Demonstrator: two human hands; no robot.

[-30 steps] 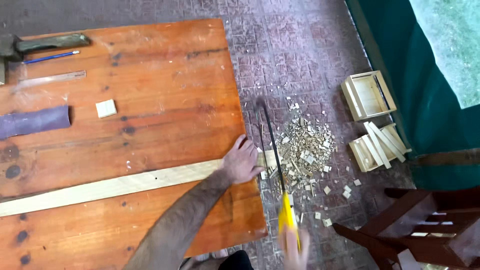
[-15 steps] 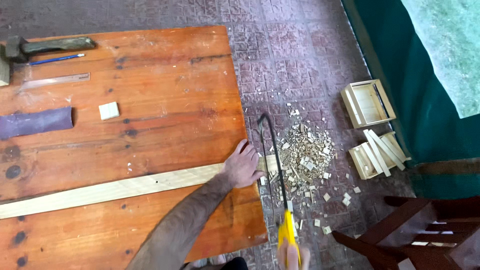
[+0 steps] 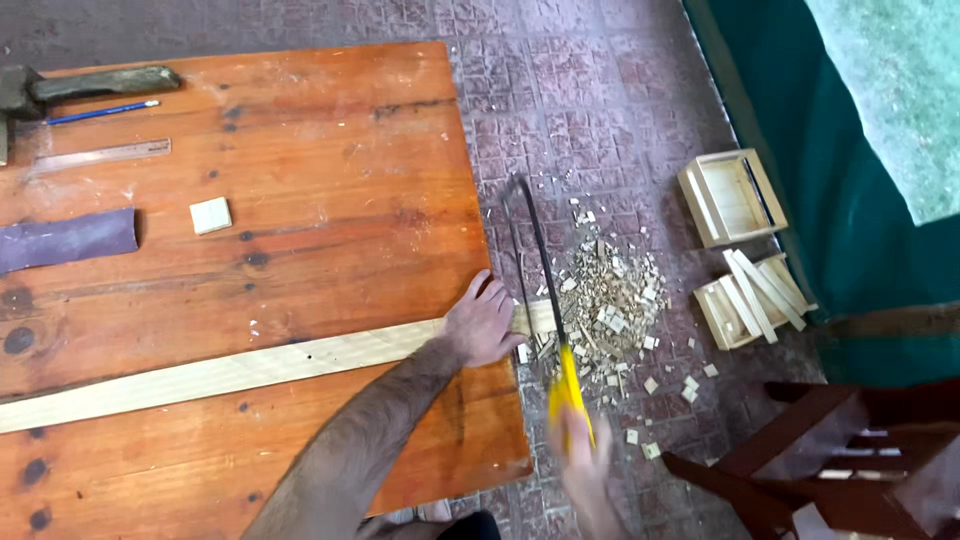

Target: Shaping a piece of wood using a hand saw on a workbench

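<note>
Two hands are at work, and against half a second ago little has moved: my left hand (image 3: 483, 322) stays pressed on the strip while my right hand (image 3: 582, 462) sits a touch higher on the saw, blurred with motion. Biggest is the table (image 3: 300, 150), a worn board of orange-brown varnished wood with dark knots and scratches, its right edge just past my left fingertips. Beyond it lies a floor (image 3: 600, 90) of small reddish patterned tiles. The strip (image 3: 220, 372) is long, flat, pale raw wood, running across the table from the left edge and poking out over the right edge. My left hand lies flat on it near that end, fingers (image 3: 494, 296) spread and open, palm down, gripping nothing, only bearing on the wood. The saw (image 3: 535, 270) stands just right of those fingers, its thin dark frame and blade crossing the strip's overhanging end; the yellow handle (image 3: 566, 392) is wrapped in my right hand, fingers closed around it as far as the blur shows. Under the cut is a heap of offcuts (image 3: 605, 300), small pale chips and blocks scattered on the tiles. Further right sit two small pale wooden boxes (image 3: 732, 196), the nearer one laid over with slats. On the table's far left are a dark sandpaper sheet (image 3: 65, 240), a steel ruler (image 3: 100, 156), a blue pencil (image 3: 100, 113) and a small pale block (image 3: 210, 215).
</note>
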